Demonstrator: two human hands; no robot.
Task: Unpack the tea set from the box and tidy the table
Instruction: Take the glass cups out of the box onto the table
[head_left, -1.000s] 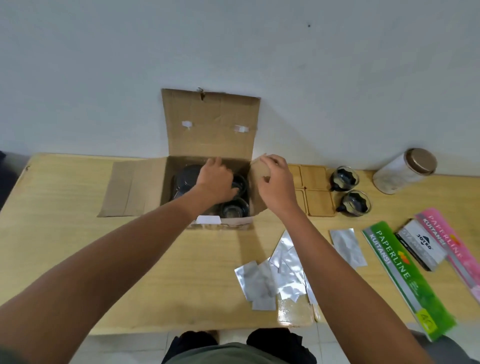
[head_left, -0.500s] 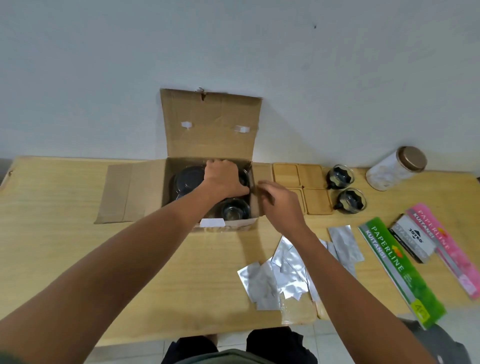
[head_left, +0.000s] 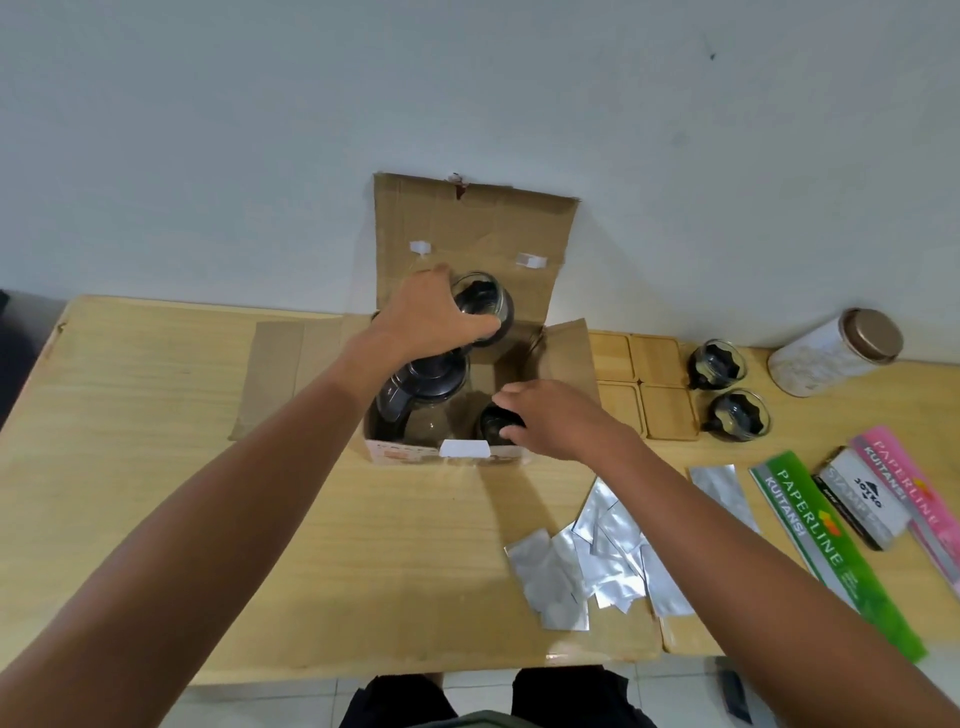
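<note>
An open cardboard box (head_left: 475, 228) stands at the table's back, its rear flap upright against the wall. My left hand (head_left: 428, 312) grips a small glass cup (head_left: 485, 306) with a black handle and holds it above the box. Below it, inside the box, sits a glass teapot (head_left: 415, 397) with a dark lid. My right hand (head_left: 550, 418) reaches into the box's near right corner and closes around another glass cup (head_left: 493, 423). Two more cups (head_left: 717, 364) (head_left: 737, 413) stand on the table to the right, beside wooden coasters (head_left: 644, 384).
A white jar (head_left: 836, 351) with a brown lid lies at the back right. Silver foil sachets (head_left: 597, 561) are scattered near the front edge. A green receipt book (head_left: 836, 551), a pink one (head_left: 914, 488) and a black stamp pad box (head_left: 862, 501) lie at the right. The wooden table (head_left: 156, 467) stretches left.
My left hand has lifted a cup up out of the box. My right hand moved from the box's right flap down into the box onto another cup.
</note>
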